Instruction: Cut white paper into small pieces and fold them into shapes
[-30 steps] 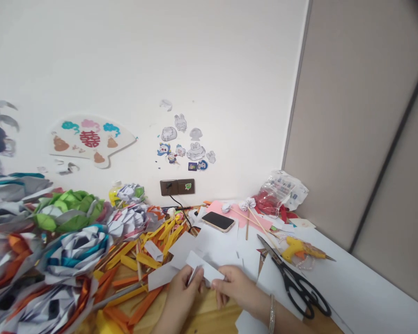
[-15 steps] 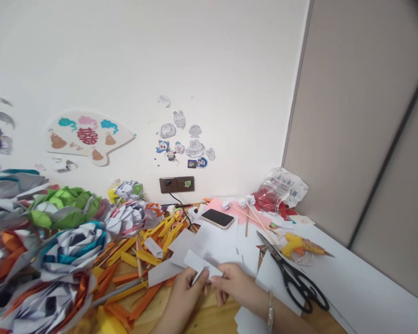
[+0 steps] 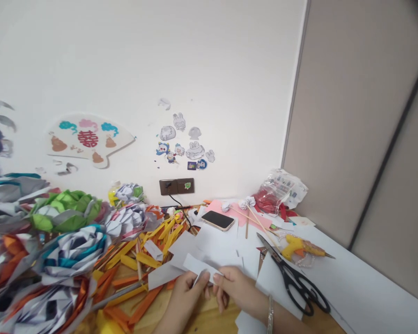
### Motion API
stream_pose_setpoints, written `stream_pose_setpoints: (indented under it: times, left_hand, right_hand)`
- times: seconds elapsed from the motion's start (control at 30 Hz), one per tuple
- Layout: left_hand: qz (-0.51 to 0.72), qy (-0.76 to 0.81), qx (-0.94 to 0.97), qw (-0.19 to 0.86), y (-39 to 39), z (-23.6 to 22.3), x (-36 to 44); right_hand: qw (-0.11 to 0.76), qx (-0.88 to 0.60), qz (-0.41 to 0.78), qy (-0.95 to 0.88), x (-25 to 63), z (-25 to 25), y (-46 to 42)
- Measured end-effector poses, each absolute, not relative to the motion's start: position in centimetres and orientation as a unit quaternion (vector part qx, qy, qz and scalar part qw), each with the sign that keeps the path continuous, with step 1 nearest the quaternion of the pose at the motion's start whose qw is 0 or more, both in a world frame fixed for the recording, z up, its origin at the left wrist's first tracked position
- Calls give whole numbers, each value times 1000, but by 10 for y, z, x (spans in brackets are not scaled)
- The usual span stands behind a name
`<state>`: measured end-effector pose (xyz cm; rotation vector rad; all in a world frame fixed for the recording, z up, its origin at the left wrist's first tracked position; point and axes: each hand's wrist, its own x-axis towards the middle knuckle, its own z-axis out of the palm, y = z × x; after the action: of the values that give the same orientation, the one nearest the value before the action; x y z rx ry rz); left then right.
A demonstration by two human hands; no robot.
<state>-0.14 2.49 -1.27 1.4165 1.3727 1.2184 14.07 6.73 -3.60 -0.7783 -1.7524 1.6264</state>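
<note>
A small folded strip of white paper (image 3: 197, 265) is pinched between my two hands, low in the middle of the head view. My left hand (image 3: 187, 290) grips its left part, the thumb pressed along a fold. Its right end is held by my right hand (image 3: 232, 286) between thumb and fingers. The other fingers of both hands are curled beneath the paper and partly hidden. White paper sheets (image 3: 216, 243) lie flat just beyond my hands. Black-handled scissors (image 3: 292, 273) rest to the right of my right hand, blades pointing away to the left.
Paper flowers (image 3: 73, 248) crowd the left side. Orange and yellow folded paper strips (image 3: 135, 264) are scattered beside them. A phone (image 3: 218, 220) lies behind the sheets. A yellow glue gun (image 3: 301, 246) sits beyond the scissors, and a plastic bag (image 3: 280, 190) stands against the wall.
My thumbs and fingers have shifted slightly on the strip, and its right part is bent a little differently. The other things stay in place.
</note>
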Motion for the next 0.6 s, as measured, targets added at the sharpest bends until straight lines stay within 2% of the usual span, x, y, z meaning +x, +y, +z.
stream_pose_setpoints:
  times: [0.33, 0.6]
  left_hand:
    - [468, 536, 560, 425, 25, -13, -3]
    - [442, 557, 601, 366, 31, -23, -6]
  right_hand:
    - [287, -261, 602, -698, 145, -30, 69]
    - [298, -268, 601, -691, 144, -29, 66]
